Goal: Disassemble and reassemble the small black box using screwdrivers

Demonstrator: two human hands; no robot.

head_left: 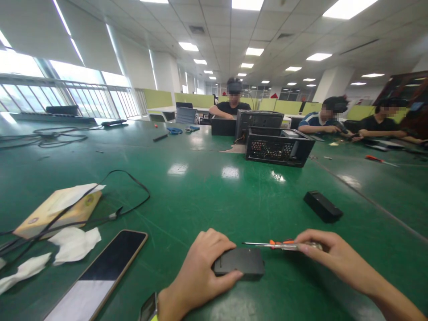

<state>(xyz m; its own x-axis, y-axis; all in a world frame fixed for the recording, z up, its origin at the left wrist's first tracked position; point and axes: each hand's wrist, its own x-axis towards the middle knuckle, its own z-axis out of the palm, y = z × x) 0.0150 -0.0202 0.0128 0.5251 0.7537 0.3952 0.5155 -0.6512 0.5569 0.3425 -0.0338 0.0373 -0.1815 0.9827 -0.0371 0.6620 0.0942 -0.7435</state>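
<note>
My left hand (203, 269) is closed around the left end of a small black rectangular case (243, 263), which rests on the green table (174, 223). Its thumb lies along the near side and its fingers along the far side. In my right hand (324, 249) is a screwdriver (288, 246) with a clear handle. The metal shaft points left and passes just beyond the case's far edge; whether it touches the case I cannot tell. Something orange (274, 243) shows right behind the shaft. A second black case (323, 206) lies farther off to the right.
Left of my hands lie a phone (115, 249), crumpled tissues (75, 244), a tissue box (60, 209) and a loose black cable (133, 176). Ahead stand an open metal computer case (277, 149) and scissors (174, 130). An orange-handled screwdriver (376, 158) lies far right. Several people sit across the table.
</note>
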